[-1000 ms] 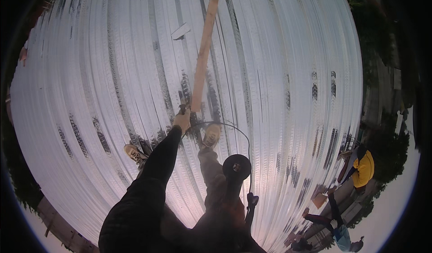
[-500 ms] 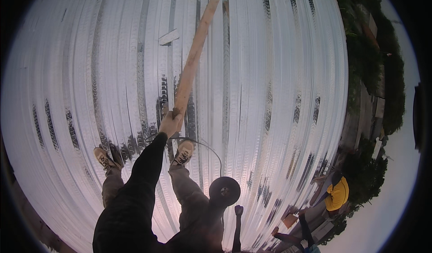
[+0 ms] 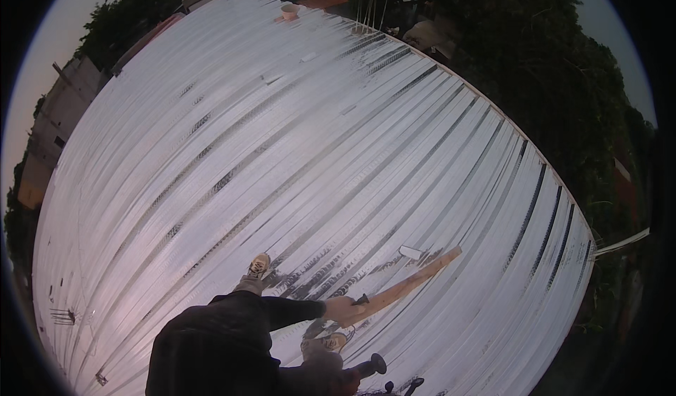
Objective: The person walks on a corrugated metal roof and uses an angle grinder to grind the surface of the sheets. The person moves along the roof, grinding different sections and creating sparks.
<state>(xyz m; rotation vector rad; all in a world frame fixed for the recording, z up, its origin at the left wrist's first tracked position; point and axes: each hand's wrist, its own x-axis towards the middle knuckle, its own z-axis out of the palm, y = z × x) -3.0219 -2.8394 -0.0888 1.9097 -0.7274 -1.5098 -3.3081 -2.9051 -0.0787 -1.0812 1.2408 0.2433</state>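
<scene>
Out ahead of me, my left hand is closed round the near end of a long wooden board, which slants away to the right over the ribbed metal decking. A small dark knob-like piece shows at that hand; whether it is held, I cannot tell. Close to my body, my right hand is dim and partly hidden, closed on a dark tool with a round end. A small pale flat piece lies beside the board's far end.
The decking's edge curves along the right, with trees beyond. Upright rods rise at the far edge, near a bucket. A pale strip juts past the right edge. More rods stand at left.
My view has turned and lifted, bringing the decking's far edge into sight. The other people at right have left the view. My left hand still grips the board.
</scene>
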